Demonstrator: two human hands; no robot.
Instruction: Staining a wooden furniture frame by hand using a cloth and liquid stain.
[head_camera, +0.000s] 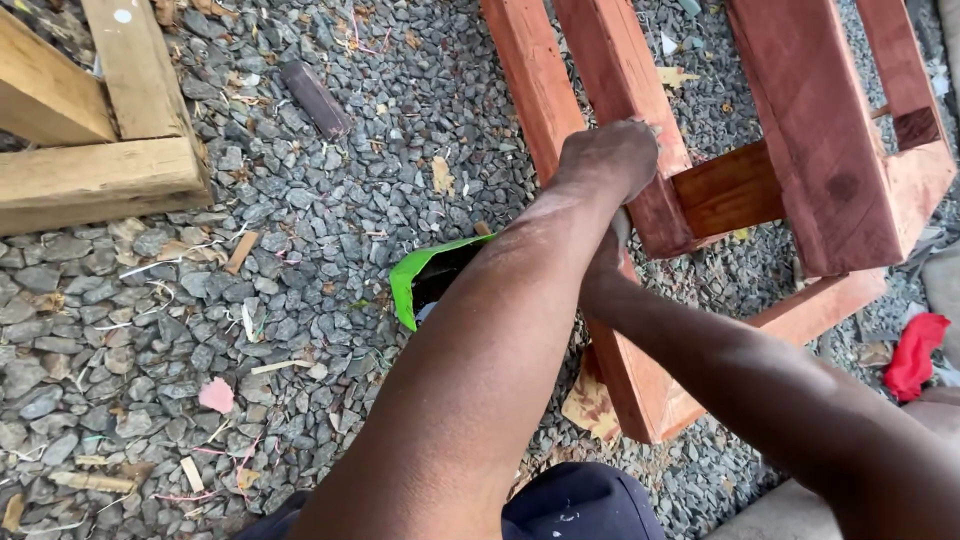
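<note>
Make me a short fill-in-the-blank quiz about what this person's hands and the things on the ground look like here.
1. The left hand rests on a frame of wood stained ____.
2. The ground under the reddish wooden frame is covered in grey ____.
3. Beside the left forearm lies a container with a bright ____ rim.
4. At the right edge lies a crumpled ____ cloth.

Missing words: reddish-brown; gravel; green; red

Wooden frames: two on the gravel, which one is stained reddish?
The frame under the left hand, right of centre: the reddish-brown frame. The bare pale wood frame lies at the upper left, untouched by either hand.
</note>
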